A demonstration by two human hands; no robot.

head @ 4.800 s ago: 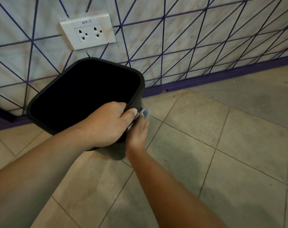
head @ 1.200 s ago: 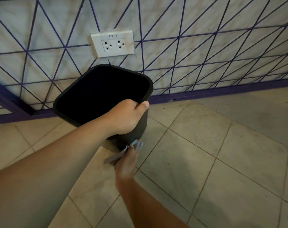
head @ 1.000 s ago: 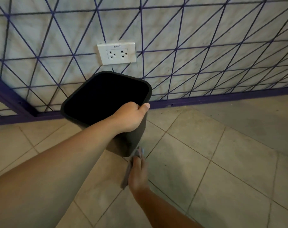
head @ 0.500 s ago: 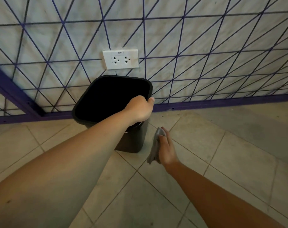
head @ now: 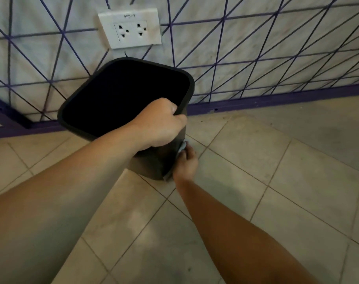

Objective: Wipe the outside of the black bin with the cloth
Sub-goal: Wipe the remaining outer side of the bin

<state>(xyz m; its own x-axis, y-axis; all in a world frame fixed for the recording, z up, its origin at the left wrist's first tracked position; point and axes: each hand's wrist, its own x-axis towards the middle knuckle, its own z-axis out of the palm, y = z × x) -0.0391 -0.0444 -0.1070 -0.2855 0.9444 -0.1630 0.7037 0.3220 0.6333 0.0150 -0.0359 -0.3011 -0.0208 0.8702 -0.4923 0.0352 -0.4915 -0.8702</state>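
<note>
The black bin [head: 121, 95] sits on the tiled floor [head: 266, 191], close to the wall [head: 256, 48], directly below a white double socket [head: 131, 27] labelled with small lettering. The bin is tipped, its open mouth leaning toward the camera and to the left, and the inside is dark.

The left hand [head: 160, 124] is on the near right corner of the rim. Its fingers are curled over the edge and down into the bin, thumb on the outside, a firm grip on the rim. The forearm runs in from the lower left.

Lower down, the right hand [head: 186, 162] is pressed against the bin's right outer side, near its base. Between palm and plastic is the cloth [head: 182, 146], greyish blue; a small bunched piece peeps out above the fingers, and a darker edge shows below the hand by the bin's bottom corner. The fingers are curled round the cloth, holding it flat against the wall of the bin. How far the cloth spreads under the hand I cannot tell; the hand covers most of it.

Behind the bin, the wall is pale, crossed with thin purple lines in a triangle pattern, and a purple strip [head: 277, 99] runs along its foot where it meets the floor. The tiles are beige with dark joints running on a slant.
</note>
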